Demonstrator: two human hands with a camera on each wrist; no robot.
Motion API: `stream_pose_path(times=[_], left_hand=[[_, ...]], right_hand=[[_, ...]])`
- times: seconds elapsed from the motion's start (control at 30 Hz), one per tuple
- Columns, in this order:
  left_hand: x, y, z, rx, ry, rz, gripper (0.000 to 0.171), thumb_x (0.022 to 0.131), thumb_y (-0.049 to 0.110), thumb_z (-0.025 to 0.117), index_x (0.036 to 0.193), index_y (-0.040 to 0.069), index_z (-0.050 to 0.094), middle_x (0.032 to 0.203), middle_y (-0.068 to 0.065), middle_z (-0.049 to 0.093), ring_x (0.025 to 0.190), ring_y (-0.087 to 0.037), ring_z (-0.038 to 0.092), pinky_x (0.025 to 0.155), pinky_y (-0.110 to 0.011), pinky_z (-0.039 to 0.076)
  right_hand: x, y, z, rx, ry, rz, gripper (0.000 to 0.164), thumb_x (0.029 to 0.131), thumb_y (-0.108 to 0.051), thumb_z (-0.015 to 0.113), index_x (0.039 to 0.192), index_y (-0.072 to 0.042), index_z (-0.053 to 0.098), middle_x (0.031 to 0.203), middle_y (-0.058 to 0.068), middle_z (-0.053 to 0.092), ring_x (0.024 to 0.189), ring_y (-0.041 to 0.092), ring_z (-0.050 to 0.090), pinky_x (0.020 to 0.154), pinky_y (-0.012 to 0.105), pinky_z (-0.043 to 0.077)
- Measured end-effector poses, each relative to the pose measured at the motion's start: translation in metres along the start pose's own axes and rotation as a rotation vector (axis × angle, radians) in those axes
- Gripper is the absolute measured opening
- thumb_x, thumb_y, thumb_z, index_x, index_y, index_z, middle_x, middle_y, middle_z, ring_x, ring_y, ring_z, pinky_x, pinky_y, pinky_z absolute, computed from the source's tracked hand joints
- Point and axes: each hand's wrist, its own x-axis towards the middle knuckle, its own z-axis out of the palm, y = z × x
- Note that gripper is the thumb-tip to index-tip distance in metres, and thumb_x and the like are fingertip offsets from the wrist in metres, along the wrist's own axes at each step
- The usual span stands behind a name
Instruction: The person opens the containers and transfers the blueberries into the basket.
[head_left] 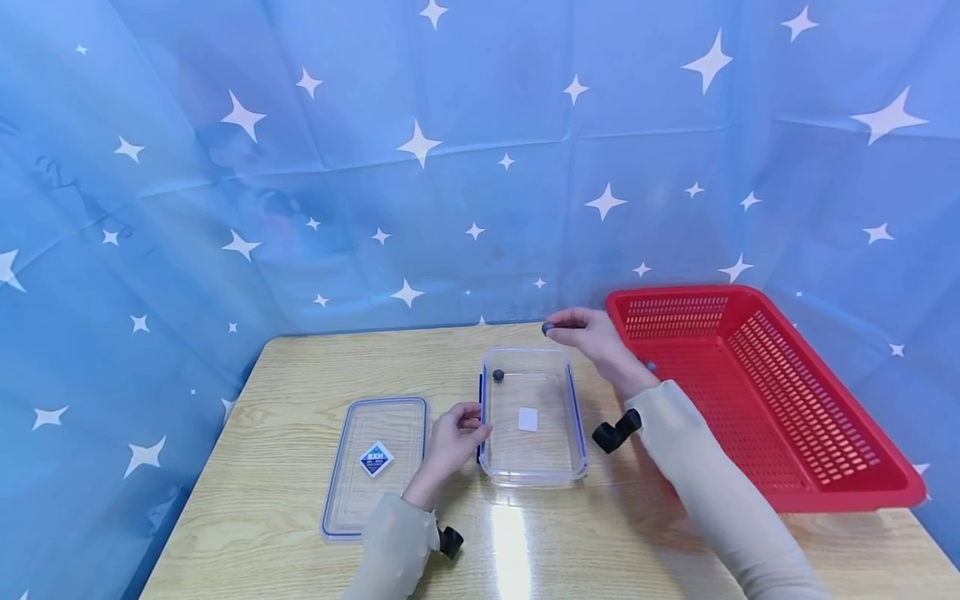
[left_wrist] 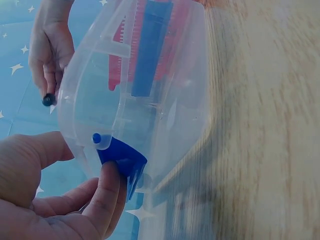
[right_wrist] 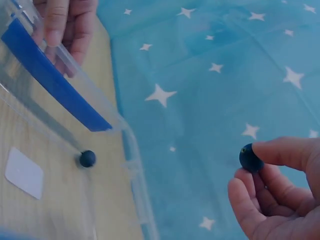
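Observation:
A clear plastic food container (head_left: 534, 454) with blue side latches stands without its lid on the table. My left hand (head_left: 452, 442) holds its left wall, thumb by the rim and fingertips against a blue latch (left_wrist: 122, 159). Over the container's far right corner, my right hand (head_left: 588, 337) pinches a dark blueberry (right_wrist: 251, 159) between thumb and fingers. Another blueberry (head_left: 498, 376) lies inside the container near its far left corner. To the left, the clear lid (head_left: 375, 492) with a blue rim lies flat.
A red perforated basket (head_left: 757, 467) stands at the right, partly behind my right forearm. One small dark blue round thing (head_left: 651, 366) shows in it beside my wrist. A starry blue curtain (head_left: 480, 183) hangs behind the wooden table (head_left: 247, 500).

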Motion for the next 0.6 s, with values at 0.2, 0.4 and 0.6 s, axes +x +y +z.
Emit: stream_pose_path(times=[0.2, 0.4, 0.6], left_hand=[[0.0, 0.001, 0.0, -0.007, 0.001, 0.003, 0.037, 0.084, 0.007, 0.067, 0.116, -0.008, 0.057, 0.099, -0.017, 0.063, 0.092, -0.027, 0.062, 0.073, -0.024, 0.052], [0.0, 0.0, 0.0, 0.0, 0.005, 0.009, 0.036, 0.083, 0.007, 0.068, 0.115, -0.008, 0.058, 0.097, -0.016, 0.064, 0.091, -0.027, 0.062, 0.071, -0.023, 0.052], [0.0, -0.001, 0.001, -0.002, 0.003, 0.009, 0.035, 0.083, 0.007, 0.068, 0.114, -0.007, 0.058, 0.096, -0.015, 0.064, 0.091, -0.026, 0.062, 0.072, -0.025, 0.052]], right_hand=[[-0.009, -0.001, -0.022, -0.05, 0.046, 0.003, 0.032, 0.09, -0.016, 0.063, 0.116, 0.001, 0.06, 0.116, 0.018, 0.057, 0.103, 0.028, 0.05, 0.092, 0.038, 0.043], [-0.02, 0.002, -0.041, -0.08, 0.065, -0.005, 0.035, 0.09, -0.022, 0.063, 0.118, -0.002, 0.059, 0.116, 0.016, 0.054, 0.102, 0.027, 0.049, 0.089, 0.036, 0.044], [-0.031, 0.006, -0.061, -0.063, 0.087, 0.001, 0.043, 0.09, -0.028, 0.063, 0.123, -0.002, 0.056, 0.12, 0.014, 0.052, 0.102, 0.021, 0.048, 0.09, 0.036, 0.045]])
